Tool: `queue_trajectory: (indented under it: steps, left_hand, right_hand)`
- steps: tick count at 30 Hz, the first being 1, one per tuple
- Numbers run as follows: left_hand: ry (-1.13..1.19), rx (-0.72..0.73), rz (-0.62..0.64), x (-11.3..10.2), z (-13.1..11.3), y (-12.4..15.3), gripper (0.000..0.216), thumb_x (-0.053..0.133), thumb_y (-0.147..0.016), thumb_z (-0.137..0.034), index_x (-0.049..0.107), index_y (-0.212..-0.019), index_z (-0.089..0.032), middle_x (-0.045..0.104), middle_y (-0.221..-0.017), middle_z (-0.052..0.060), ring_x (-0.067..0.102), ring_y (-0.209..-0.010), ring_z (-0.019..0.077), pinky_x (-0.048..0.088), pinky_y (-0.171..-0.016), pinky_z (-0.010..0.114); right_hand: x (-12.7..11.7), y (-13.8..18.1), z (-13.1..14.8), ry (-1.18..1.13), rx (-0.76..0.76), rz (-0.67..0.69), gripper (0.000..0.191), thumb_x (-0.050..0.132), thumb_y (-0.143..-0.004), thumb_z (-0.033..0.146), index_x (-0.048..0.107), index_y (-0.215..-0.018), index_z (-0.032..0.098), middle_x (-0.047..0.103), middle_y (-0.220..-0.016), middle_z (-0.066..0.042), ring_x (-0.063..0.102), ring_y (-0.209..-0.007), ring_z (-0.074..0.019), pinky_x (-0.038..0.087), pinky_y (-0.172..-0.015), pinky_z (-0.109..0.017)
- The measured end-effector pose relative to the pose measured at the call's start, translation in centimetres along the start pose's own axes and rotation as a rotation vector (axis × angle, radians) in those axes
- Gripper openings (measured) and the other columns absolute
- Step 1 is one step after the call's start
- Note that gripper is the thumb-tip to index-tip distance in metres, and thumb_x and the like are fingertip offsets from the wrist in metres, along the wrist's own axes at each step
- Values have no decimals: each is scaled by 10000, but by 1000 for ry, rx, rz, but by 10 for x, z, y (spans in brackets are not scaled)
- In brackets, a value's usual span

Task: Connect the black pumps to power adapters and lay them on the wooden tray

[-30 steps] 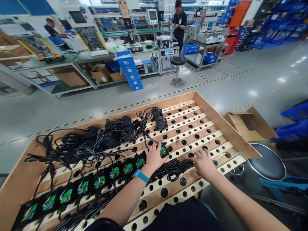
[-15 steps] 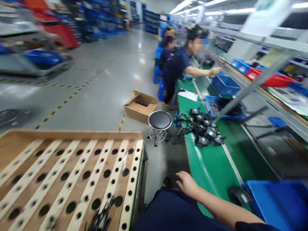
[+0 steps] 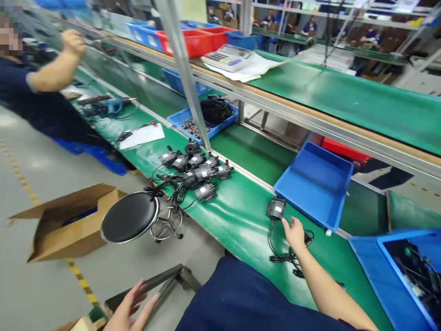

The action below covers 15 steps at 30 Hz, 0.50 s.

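Note:
On the green bench top (image 3: 237,214) a black pump-like motor unit (image 3: 276,208) with a white label stands by itself, its black cable trailing toward me. My right hand (image 3: 295,233) is just beside this unit, thumb and fingers apart, holding nothing; I cannot tell whether a fingertip touches it. Part of the coiled cable (image 3: 284,258) lies beneath the right wrist. Low in the view, my left hand (image 3: 132,309) is over the floor side near a metal frame, its fingers spread and free. A pile of similar black units (image 3: 203,174) with tangled cables sits farther left along the bench.
A blue tray (image 3: 315,184) lies behind the lone unit, and a blue bin (image 3: 386,276) with dark parts is at right. A round stool (image 3: 129,218) and a cardboard box (image 3: 69,230) stand left. A co-worker's arm (image 3: 57,69) reaches over the bench. A metal post (image 3: 186,78) rises mid-bench.
My view has swung right, from the perforated wooden rack to the bench. My right hand is now beside the lone unit, and my left hand has come into view.

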State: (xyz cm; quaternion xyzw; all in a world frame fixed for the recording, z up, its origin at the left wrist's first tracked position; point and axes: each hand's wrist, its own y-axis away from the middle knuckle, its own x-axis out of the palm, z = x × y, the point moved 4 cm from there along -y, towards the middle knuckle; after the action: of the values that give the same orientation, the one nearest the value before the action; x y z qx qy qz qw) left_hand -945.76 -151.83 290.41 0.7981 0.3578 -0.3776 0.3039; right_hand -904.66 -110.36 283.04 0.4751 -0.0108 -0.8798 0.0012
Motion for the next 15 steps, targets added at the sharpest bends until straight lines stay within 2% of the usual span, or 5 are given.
queue_trajectory:
  steps: [2,4,8,12,15]
  left_hand:
    - [99,83,179,33,-54,-34,798,552,-701,-749,566,-1280,-200,736,-1159,106,704,-1066,319,604,-881,426]
    - [151,205,338,67,-111,-50,753,559,-743,-670,545,-1321,-187,708,-1220,125,685,-1100,312,572,-931,447]
    - [151,363,716,132,-190,-46,737,583,-763,-572,534,-1361,-143,680,-1261,167,676,-1078,301,538,-950,448]
    - [21,421,997,172,-213,-37,728,618,-766,-524,546,-1366,-118,676,-1250,187,667,-1067,290,510,-974,430]
    - [-13,386,1038,179,-207,-46,733,598,-786,-543,537,-1374,-109,666,-1265,186,662,-1082,282,500,-977,405]
  right_hand:
    - [-9,-2,-14,-15,64,-44,693,483,-836,630,611,-1220,68,605,-1255,-256,539,-1177,-389,415,-1003,-550]
    - [-21,0,-25,-40,119,-76,679,489,-835,639,627,-1189,78,597,-1275,-256,523,-1203,-398,389,-1025,-566]
    - [-23,4,-20,-145,174,-45,760,548,-807,690,581,-1266,86,665,-1180,-206,658,-955,-286,503,-901,-429]
    - [16,-12,23,-285,261,55,914,734,-681,654,474,-1377,122,673,-1188,-180,674,-960,-280,524,-883,-404]
    - [38,-28,56,-329,333,58,818,778,-654,527,493,-1301,114,652,-1193,-208,645,-1067,-313,528,-907,-423]
